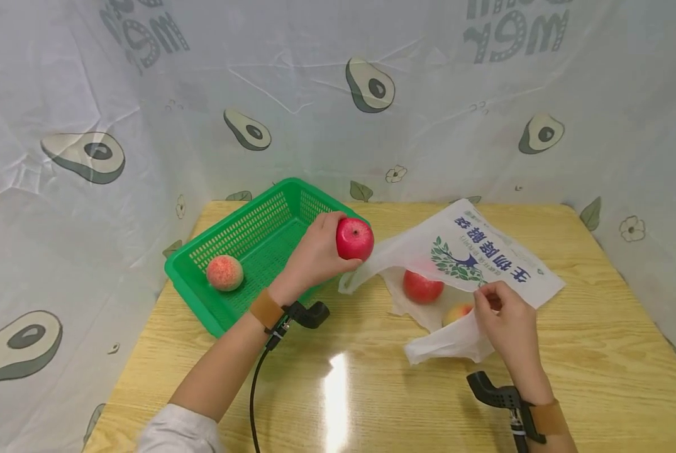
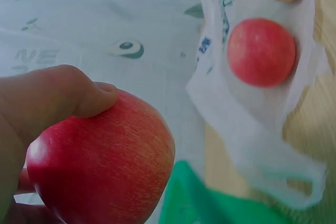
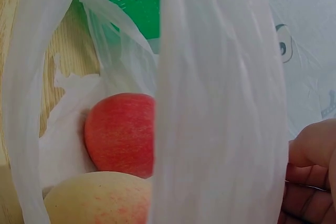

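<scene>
My left hand (image 1: 315,251) grips a red apple (image 1: 354,238) above the right rim of the green basket (image 1: 193,296). In the left wrist view the thumb lies over the top of that apple (image 2: 113,161). My right hand (image 1: 507,318) pinches the edge of a white plastic bag (image 1: 417,242) with printed leaves and lettering. Inside the bag's mouth lie a second red apple (image 1: 422,287) and a pale yellow and pink peach (image 1: 459,313), partly covered by the plastic. In the right wrist view the bag's film hides part of both fruits.
A pinkish peach (image 1: 224,273) sits in the left part of the basket. The wooden table (image 1: 394,409) runs back to a curtain (image 1: 315,126) with avocado prints. One bag handle (image 1: 349,283) reaches toward the basket. A black cable (image 1: 254,390) hangs from the left wrist camera.
</scene>
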The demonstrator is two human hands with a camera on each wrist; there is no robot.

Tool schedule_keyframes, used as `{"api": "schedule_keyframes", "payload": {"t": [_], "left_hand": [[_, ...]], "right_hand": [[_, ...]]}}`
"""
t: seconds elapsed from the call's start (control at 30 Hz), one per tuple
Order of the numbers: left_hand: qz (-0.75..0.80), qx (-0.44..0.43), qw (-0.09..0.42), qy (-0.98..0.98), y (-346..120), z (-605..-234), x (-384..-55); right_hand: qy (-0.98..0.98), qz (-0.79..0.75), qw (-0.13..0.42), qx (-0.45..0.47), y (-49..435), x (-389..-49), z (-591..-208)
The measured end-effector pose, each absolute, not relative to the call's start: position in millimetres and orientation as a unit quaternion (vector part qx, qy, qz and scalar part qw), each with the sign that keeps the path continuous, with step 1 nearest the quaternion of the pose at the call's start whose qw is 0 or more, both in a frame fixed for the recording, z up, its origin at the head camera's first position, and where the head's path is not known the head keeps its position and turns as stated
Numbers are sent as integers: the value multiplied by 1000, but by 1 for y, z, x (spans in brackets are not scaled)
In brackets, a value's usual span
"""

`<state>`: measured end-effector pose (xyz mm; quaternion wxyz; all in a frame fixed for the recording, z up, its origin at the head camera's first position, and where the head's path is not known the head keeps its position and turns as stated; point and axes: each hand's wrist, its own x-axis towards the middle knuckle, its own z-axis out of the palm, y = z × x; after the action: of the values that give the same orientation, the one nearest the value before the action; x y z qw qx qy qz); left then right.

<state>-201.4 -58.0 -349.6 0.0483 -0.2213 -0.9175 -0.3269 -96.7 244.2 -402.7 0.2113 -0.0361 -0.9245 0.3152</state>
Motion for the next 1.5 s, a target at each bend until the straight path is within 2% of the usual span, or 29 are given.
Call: {"api": "schedule_keyframes", "payload": {"t": [0.43,1.23,1.5], "left_hand": [[-318,-245,-10,-916,-21,-373,-191],[-325,-300,-39,-896,18,-407,-170],[-306,-332,-42,-891,34,-431,-165]], "right_hand": [[-918,313,243,-17,247,-101,-402],[-918,308,247,-22,250,-102,-400],[-927,306,214,-35,251,-100,-404]]}}
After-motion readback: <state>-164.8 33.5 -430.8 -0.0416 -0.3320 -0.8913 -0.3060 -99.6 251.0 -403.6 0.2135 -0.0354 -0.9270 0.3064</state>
